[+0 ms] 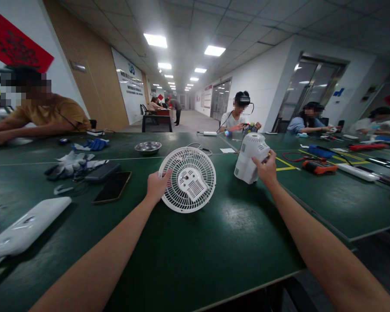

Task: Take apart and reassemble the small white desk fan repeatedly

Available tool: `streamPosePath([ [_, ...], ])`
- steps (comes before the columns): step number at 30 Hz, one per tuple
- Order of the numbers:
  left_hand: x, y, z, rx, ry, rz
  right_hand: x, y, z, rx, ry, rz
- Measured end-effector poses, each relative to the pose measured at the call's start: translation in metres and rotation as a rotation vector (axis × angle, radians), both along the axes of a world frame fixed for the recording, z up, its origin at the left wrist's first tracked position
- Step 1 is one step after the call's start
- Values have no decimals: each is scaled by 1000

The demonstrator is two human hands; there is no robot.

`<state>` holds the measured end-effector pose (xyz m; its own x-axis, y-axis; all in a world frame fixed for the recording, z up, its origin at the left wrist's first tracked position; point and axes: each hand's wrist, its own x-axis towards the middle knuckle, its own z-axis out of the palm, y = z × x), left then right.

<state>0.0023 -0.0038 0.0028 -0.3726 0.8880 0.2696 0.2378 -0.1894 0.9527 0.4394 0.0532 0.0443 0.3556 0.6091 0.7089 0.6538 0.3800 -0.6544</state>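
Observation:
My left hand (pixel 157 186) grips the left rim of a round white fan grille (pixel 172 197), its thumb lying over the ribs. A slotted plate (pixel 193 183) sits at the middle of the grille, which is held tilted up over the green table. To the right, my right hand (pixel 267 167) is closed round the side of a white plastic fan housing (pixel 245 158) with vent slots at its top. The housing is apart from the grille. Most of the right fingers are hidden behind it.
On the green table (pixel 182 260) lie a phone (pixel 113 187), a dark power bank (pixel 102 172), gloves (pixel 74 164) and a white device (pixel 27 225). A metal bowl (pixel 148 147) stands farther back. An orange multimeter (pixel 319 167) lies at right. Several people sit around the tables.

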Motion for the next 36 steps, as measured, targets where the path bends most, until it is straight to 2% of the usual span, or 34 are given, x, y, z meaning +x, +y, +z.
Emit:
streamPosePath([
  [7, 1, -4, 4, -17, -34, -48, 5, 8, -7, 65, -31, -74],
  [15, 4, -7, 8, -21, -39, -36, 4, 8, -4, 93, -6, -90],
  [19, 4, -8, 8, -16, -36, -29, -5, -3, 5, 142, -35, -155],
  [23, 3, -8, 8, -25, -37, -37, -21, -24, 23, 250, -124, -209],
  [26, 3, -5, 6, -5, -30, -33, -43, -38, 32, 287, -161, -157],
  [28, 3, -3, 4, 1, -36, -17, -61, -43, 30, 236, -149, -50],
  [31, 2, 0, 2, -4, -47, -3, -90, -43, 13, 27, -173, 111],
  [36, 2, -2, 2, -4, -49, -31, -117, -33, -25, -288, -244, 199],
])
